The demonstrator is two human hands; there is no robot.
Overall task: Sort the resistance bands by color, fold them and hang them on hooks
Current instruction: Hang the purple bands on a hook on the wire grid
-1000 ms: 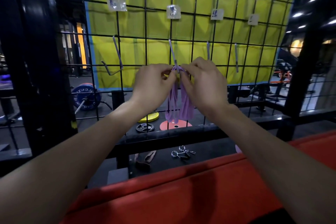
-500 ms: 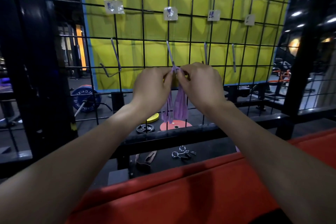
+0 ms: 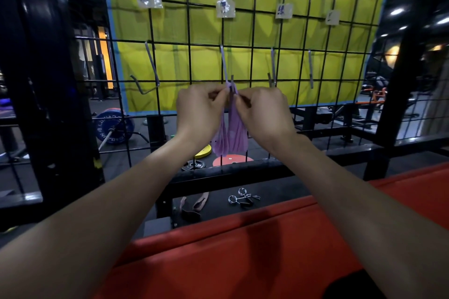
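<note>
A person's left hand (image 3: pixel 199 109) and right hand (image 3: pixel 263 109) met in front of a black wire grid panel (image 3: pixel 252 31), each pinching the top of a folded purple resistance band (image 3: pixel 230 133) between curled fingers and thumb. The two hands sat close together, almost touching, with the gathered top of the band held between them at the lower end of the second hook (image 3: pixel 224 65) from the left. Whether the band was already seated on that hook could not be told, as the fingers covered the spot. Below the hands the band's loops hung down in loose purple folds against the grid. Three more hooks were fixed to the grid at the same height: a first hook (image 3: pixel 151 63) to the left, a third hook (image 3: pixel 273 68) just right of the hands and a fourth hook (image 3: pixel 310 68) further right. A small paper label (image 3: pixel 225 8) was taped to the grid above the second hook, with similar labels above the others; their writing was too blurred to read. A yellow-green backdrop (image 3: pixel 303 39) hung behind the grid. Lower down, metal spring collars (image 3: pixel 243 198) lay on a dark ledge, and a red padded surface (image 3: pixel 243 250) filled the foreground beneath both forearms.
</note>
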